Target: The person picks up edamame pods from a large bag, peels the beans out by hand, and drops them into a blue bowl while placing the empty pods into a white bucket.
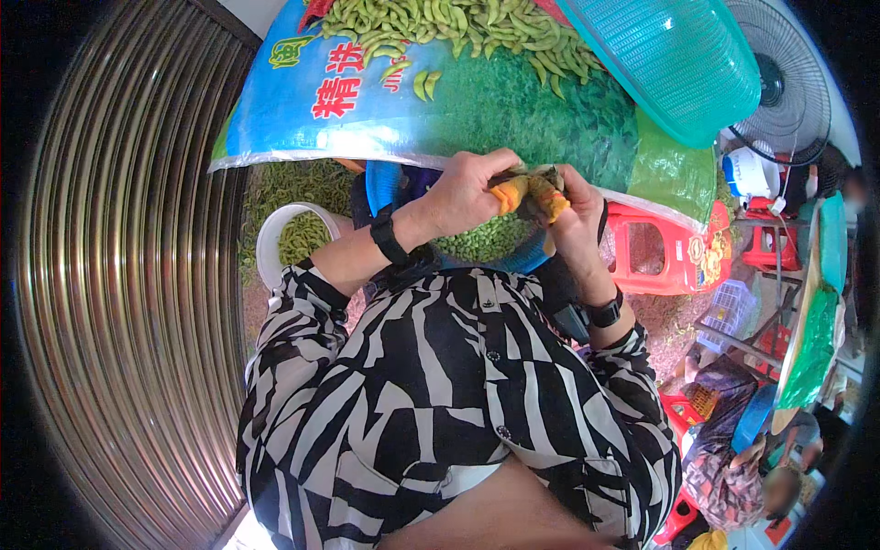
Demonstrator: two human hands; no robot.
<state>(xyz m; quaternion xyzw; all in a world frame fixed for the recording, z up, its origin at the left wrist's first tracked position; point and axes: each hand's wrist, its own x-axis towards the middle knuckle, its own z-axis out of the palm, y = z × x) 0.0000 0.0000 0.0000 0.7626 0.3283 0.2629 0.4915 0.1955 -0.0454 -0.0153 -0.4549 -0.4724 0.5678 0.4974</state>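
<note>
Both hands meet over a blue basin (530, 254) that holds shelled green beans (483, 240). My left hand (466, 194) is closed in a pinch, its thumb covered in orange. Facing it, almost touching, my right hand (577, 218) is closed too, with a similar orange thumb cover. Brownish-green surfaces show between the fingertips; whether that is a pod or wrapped fingers I cannot tell. Just beyond the hands, a heap of green soybean pods (477, 26) lies on a blue and green printed plastic sack (513, 119) spread as a cover.
A teal plastic basket (665, 69) stands at the far right beside a fan (779, 82). Left of the basin is a white bucket (272, 240) with pods or hulls in it. A red stool (665, 252) is at right, a ribbed metal shutter (137, 275) at left. Another person (733, 467) sits lower right.
</note>
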